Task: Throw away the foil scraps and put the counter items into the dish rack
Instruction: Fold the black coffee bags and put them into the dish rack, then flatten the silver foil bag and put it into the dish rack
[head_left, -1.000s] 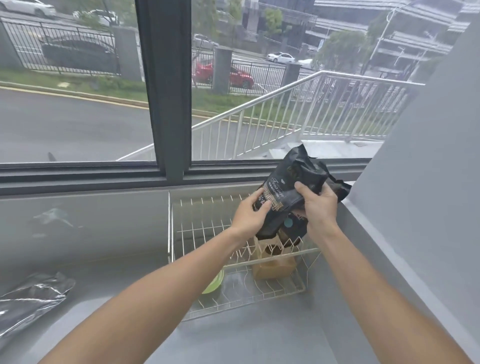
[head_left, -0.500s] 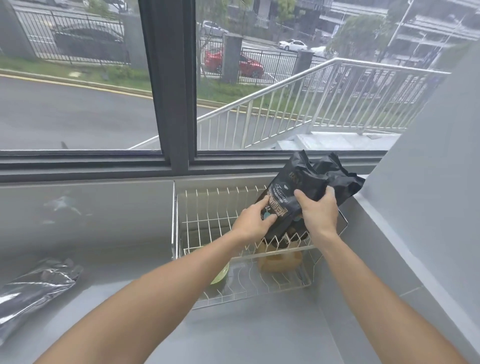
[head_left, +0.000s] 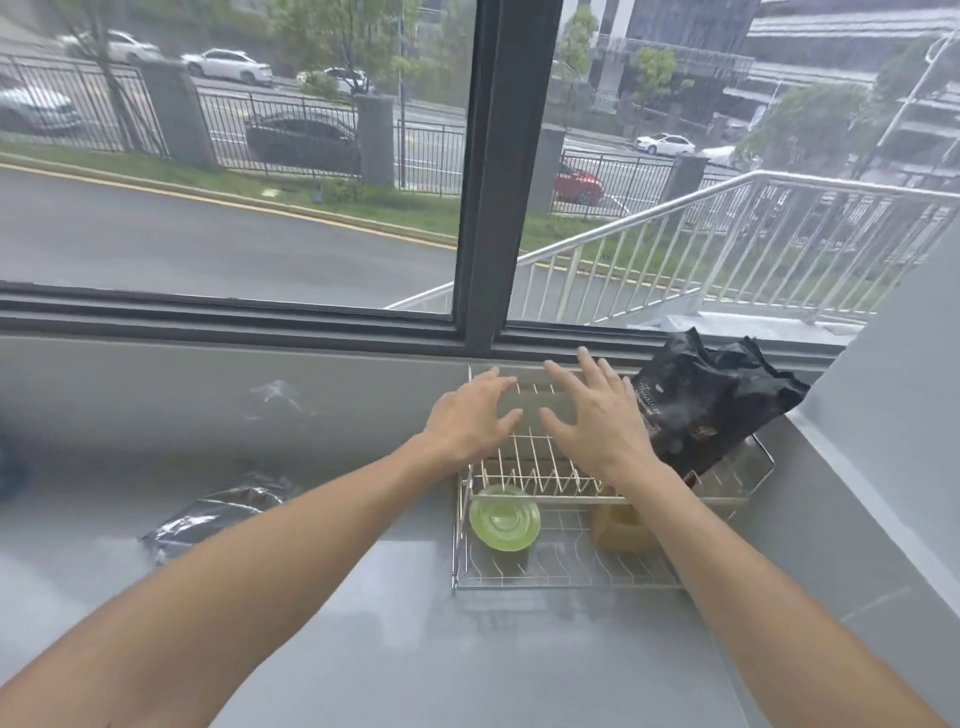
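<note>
Toward the left edge of the surface (head_left: 493, 649), a crumpled foil scrap (head_left: 213, 512) is lying loose, well apart from the dish rack (head_left: 566, 582); it is judged to be awaiting disposal, since nothing is being done to it. Above the rack, the left hand (head_left: 470, 423) is being held open with its fingers spread, gripping nothing. Below it, in the lower tier near the rack's front left corner, a green dish (head_left: 504, 525) is standing on edge, where the wires are propping it. The right hand (head_left: 597, 421) is likewise being held open and empty, just beside the left. A yellowish container (head_left: 618, 527) is sitting in the lower tier, partly hidden by the right forearm. At the rack's back right corner, close to where the surface meets the wall, a black bag (head_left: 711, 405) is leaning tilted on the upper tier, being gripped by neither hand; whether the right hand is brushing it cannot be told. Its slant is judged to come from resting against the rack's rim.
</note>
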